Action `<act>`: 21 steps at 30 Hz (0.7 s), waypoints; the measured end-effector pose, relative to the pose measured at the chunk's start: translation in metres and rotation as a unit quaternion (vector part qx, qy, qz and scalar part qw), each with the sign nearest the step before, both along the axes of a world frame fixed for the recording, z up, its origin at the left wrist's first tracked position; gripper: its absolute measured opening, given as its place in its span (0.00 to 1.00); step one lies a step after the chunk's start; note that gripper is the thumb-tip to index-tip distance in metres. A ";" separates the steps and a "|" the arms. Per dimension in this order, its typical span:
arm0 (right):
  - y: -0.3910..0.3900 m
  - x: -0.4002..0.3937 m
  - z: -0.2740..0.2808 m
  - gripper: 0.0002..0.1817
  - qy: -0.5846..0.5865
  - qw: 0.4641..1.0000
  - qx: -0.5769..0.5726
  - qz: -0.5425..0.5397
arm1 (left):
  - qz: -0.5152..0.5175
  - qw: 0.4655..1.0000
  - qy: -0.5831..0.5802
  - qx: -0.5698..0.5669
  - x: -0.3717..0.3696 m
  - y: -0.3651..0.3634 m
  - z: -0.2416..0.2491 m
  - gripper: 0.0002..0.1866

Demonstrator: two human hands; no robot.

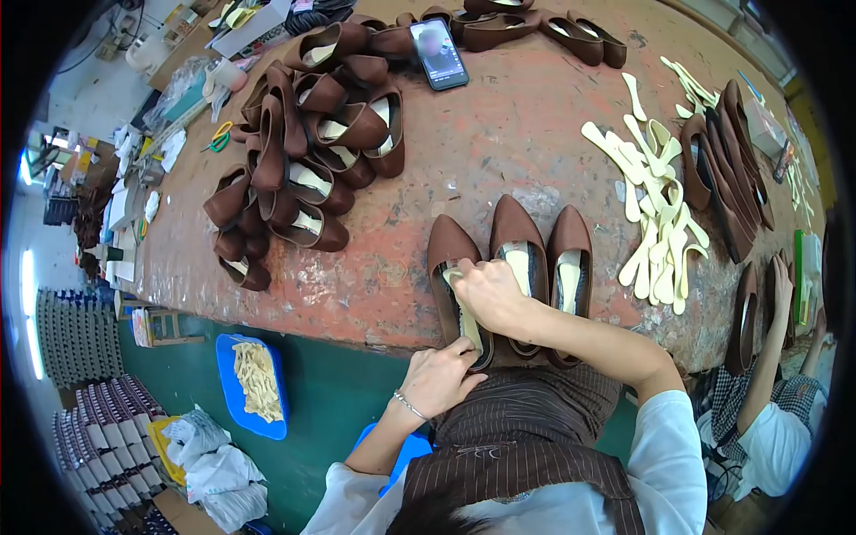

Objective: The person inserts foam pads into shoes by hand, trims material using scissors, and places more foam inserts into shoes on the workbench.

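The leftmost of three brown pointed shoes, this shoe [452,239] lies at the table's front edge with its toe away from me. Inside it is a pale cream insole [468,328]. My right hand [489,292] is closed over the shoe's opening, its curled fingers at the front part of the insole. At the heel end, my left hand [437,378] grips the shoe, with fingertips on the back rim. Close on the right lie a middle shoe [517,218] and a right shoe [571,230], both with pale insoles inside.
A heap of brown shoes [308,152] covers the table's left side. Loose cream insoles [660,236] lie on the right, by stacked shoes [727,169]. A phone [439,55] stands at the back. A blue bin [227,383] is on the floor. A co-worker's arm [774,343] reaches in at right.
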State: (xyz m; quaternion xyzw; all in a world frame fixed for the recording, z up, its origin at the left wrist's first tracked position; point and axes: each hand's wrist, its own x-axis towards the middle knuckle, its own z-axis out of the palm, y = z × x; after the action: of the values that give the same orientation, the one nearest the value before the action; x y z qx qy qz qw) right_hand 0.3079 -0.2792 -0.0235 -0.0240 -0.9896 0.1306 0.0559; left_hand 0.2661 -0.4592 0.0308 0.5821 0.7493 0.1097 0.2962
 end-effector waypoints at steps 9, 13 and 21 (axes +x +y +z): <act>0.002 0.009 0.002 0.10 0.003 1.000 -0.007 0.016 | 0.008 1.000 0.010 0.009 0.003 -0.001 -0.003 0.19; 0.020 0.031 0.038 0.09 0.091 0.975 -0.192 -0.062 | 0.123 0.992 0.008 -0.007 0.007 0.012 0.015 0.21; 0.063 0.135 0.024 0.11 0.289 0.829 -0.239 -0.416 | 0.257 0.954 0.061 0.138 0.052 0.071 -0.005 0.32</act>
State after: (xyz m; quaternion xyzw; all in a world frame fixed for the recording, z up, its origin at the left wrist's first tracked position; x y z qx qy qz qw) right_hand 0.4426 -0.2166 0.0005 -0.4068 -0.7629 0.3283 0.3803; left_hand 0.3182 -0.3887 0.0255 0.4108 0.8677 0.2489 0.1280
